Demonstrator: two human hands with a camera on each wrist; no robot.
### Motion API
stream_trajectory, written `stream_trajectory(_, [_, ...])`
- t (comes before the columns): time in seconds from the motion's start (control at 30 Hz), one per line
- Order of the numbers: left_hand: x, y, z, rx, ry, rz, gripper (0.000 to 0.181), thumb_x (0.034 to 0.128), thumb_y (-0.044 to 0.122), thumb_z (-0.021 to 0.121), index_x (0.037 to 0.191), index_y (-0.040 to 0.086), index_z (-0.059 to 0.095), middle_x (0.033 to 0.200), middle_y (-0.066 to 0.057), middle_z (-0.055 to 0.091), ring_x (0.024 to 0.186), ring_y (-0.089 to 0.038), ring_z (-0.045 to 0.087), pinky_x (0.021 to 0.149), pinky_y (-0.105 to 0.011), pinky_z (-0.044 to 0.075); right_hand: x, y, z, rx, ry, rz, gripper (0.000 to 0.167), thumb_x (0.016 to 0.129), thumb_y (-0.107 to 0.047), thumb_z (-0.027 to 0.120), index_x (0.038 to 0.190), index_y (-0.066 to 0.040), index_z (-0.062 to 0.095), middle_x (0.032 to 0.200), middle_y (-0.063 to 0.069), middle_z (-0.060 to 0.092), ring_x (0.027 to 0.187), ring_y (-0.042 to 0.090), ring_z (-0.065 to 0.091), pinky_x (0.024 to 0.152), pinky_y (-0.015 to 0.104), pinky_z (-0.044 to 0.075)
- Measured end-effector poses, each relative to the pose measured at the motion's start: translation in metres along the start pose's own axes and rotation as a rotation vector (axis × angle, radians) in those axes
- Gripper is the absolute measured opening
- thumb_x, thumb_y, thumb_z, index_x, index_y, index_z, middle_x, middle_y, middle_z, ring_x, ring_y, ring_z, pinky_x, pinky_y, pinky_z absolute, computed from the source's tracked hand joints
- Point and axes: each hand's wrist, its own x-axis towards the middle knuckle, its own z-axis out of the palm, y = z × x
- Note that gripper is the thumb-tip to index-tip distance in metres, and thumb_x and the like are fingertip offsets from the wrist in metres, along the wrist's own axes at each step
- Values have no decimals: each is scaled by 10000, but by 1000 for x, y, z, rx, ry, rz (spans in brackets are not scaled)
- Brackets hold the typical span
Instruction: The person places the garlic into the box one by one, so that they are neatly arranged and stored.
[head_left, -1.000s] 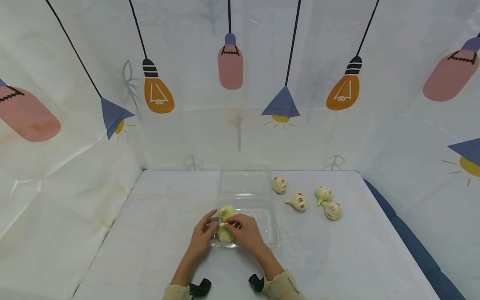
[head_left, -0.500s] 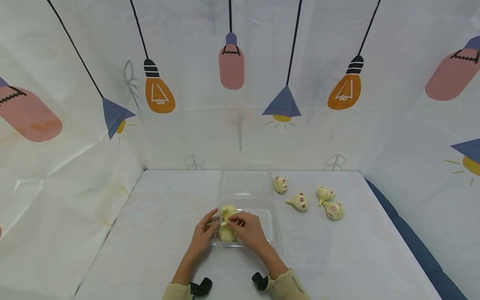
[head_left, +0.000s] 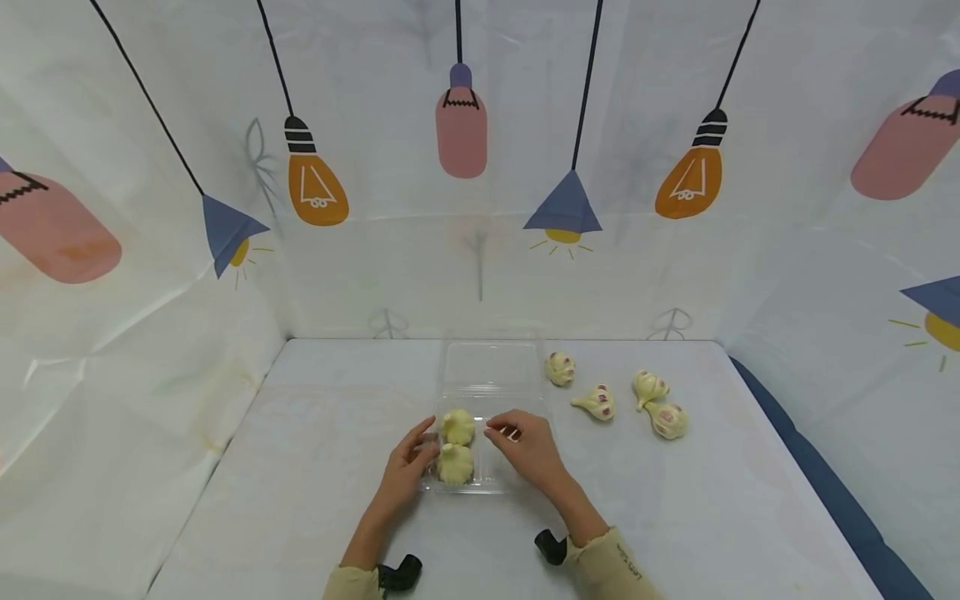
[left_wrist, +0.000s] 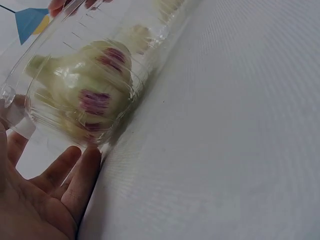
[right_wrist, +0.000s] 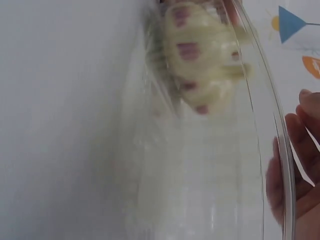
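Note:
Two garlic bulbs, one farther (head_left: 457, 426) and one nearer (head_left: 454, 465), sit along the left side of a clear plastic clamshell box (head_left: 489, 485). In the left wrist view a purple-marked garlic bulb (left_wrist: 95, 90) shows through the box wall. My left hand (head_left: 408, 467) rests by the box's left side, fingers loosely extended; its fingertips (left_wrist: 90, 155) are close against the wall. Over the right half of the box is my right hand (head_left: 528, 446), fingers loosely bent with nothing visible between them. The right wrist view shows it beyond the box rim (right_wrist: 285, 145).
The box's lid (head_left: 491, 367) lies folded back behind it. To the right are a single garlic bulb (head_left: 559, 369), another bulb (head_left: 595, 403), and a touching pair of bulbs (head_left: 666, 421). White sheeting (head_left: 375, 275) with printed lamps encloses the white table (head_left: 315, 433).
My right hand has let go of the nearer garlic bulb and moved right and slightly away, uncovering both bulbs in the box. The left hand has stayed put.

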Motion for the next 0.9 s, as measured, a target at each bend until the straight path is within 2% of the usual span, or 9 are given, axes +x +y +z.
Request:
stream_trajectory(0.07, [-2, 8, -1, 21, -13, 7, 450, 1011, 118, 529, 1436, 6, 436, 1232, -257, 570, 992, -249, 623, 799, -291, 489, 0, 4, -7, -15, 13, 13, 91, 824, -84, 780, 909, -67, 751, 827, -71, 690, 719, 73, 615, 623, 259, 508])
stream_trajectory(0.17, [-3, 10, -2, 29, -24, 8, 448, 1018, 117, 514, 1446, 17, 428, 1245, -264, 559, 1018, -289, 616, 815, -293, 484, 0, 10, -17, -42, 46, 24, 94, 820, -80, 784, 908, -80, 752, 834, -85, 692, 748, 92, 623, 639, 289, 510])
stream_trajectory(0.4, [2, -8, -3, 15, -65, -22, 509, 1019, 178, 526, 1501, 116, 374, 1342, -226, 502, 1070, -285, 601, 845, -289, 475, 2, 27, -45, -110, 125, 25, 142, 806, -55, 791, 937, -83, 745, 890, -26, 711, 844, 230, 636, 724, 478, 498])
stream_trajectory(0.67, [2, -12, -4, 15, -74, 0, 519, 1021, 190, 521, 1508, 114, 360, 1334, -234, 506, 1059, -265, 606, 835, -294, 481, 8, 50, -80, -228, 162, -29, 199, 763, -39, 819, 944, -59, 740, 917, 47, 715, 906, 262, 645, 787, 464, 489])
stream_trajectory(0.9, [3, -12, -3, 2, -55, 17, 510, 1008, 130, 536, 1490, 68, 378, 1301, -256, 526, 1033, -276, 618, 821, -298, 486, 10, 69, -98, -281, 168, 11, 248, 758, -43, 822, 988, -22, 731, 959, 113, 705, 935, 328, 620, 808, 488, 459])
